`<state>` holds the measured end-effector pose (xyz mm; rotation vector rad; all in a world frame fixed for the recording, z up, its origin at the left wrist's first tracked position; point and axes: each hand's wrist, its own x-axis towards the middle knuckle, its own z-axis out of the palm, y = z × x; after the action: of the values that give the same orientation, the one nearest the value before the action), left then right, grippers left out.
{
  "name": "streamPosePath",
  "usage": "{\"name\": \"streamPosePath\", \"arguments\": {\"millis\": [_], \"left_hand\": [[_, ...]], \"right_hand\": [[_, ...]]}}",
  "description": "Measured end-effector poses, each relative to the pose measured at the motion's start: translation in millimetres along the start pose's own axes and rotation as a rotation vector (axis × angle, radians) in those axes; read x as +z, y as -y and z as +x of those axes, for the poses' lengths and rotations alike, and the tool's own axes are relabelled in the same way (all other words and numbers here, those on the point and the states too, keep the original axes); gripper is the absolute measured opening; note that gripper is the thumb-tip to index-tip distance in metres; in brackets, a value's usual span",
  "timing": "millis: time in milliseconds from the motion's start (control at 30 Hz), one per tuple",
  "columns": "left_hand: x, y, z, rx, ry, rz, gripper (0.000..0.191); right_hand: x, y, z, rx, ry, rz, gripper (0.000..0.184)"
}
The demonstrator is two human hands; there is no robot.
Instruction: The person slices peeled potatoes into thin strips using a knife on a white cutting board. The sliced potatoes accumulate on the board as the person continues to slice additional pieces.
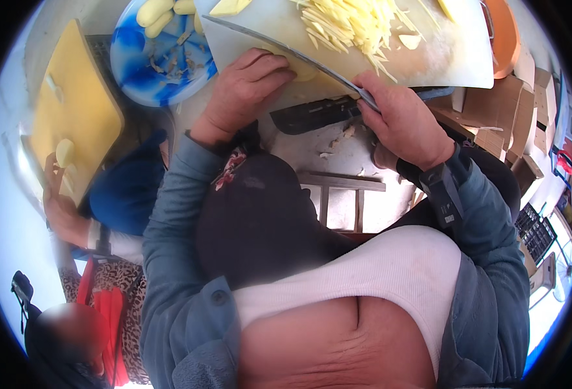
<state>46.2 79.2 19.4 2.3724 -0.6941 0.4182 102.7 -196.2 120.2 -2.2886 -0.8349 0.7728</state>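
Note:
My right hand grips the handle of a long kitchen knife, whose blade reaches up and left across a white cutting board. Beside the blade, my left hand rests with bent fingers at a pale yellow piece of what looks like potato on the board; whether the fingers grip it, I cannot tell. A heap of yellow potato strips lies beyond the knife. Near the top edge is a larger cut piece. Left of the board, a blue and white plate holds peeled potatoes and scraps.
At the left, a co-worker's hand is at a yellow board with potato pieces. An orange basin and cardboard boxes stand at the right. Below the white board are a black object and a wooden frame.

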Motion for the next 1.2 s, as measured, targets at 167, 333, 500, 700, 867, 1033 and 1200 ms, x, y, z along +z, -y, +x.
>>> {"name": "streamPosePath", "arguments": {"millis": [167,333,500,700,867,1033,1200], "left_hand": [[2.4,-5.8,4.3,0.003,-0.03,0.041,0.028],[6.0,-6.2,-0.7,-0.004,-0.031,0.078,0.027],[7.8,-8.0,-3.7,-0.03,-0.026,0.068,0.027],[6.4,-8.4,-5.3,-0.034,-0.019,0.064,0.027],[5.4,-11.1,-4.9,-0.064,-0.017,0.067,0.027],[6.1,-11.7,-4.3,-0.073,-0.026,0.063,0.029],[9.4,-7.0,-1.3,-0.007,-0.087,0.042,0.022]], "right_hand": [[0.0,12.3,-3.5,-0.003,-0.003,-0.058,0.022],[5.4,12.1,-5.5,-0.03,0.021,-0.134,0.021],[9.6,11.1,-6.3,-0.051,0.026,-0.192,0.02],[15.8,12.7,-7.1,-0.065,0.031,-0.246,0.022],[14.7,15.2,-0.3,-0.03,0.088,-0.232,0.023],[30.9,3.7,8.9,-0.068,0.019,-0.208,0.023],[28.9,1.3,11.2,-0.035,-0.015,-0.08,0.02]]}}
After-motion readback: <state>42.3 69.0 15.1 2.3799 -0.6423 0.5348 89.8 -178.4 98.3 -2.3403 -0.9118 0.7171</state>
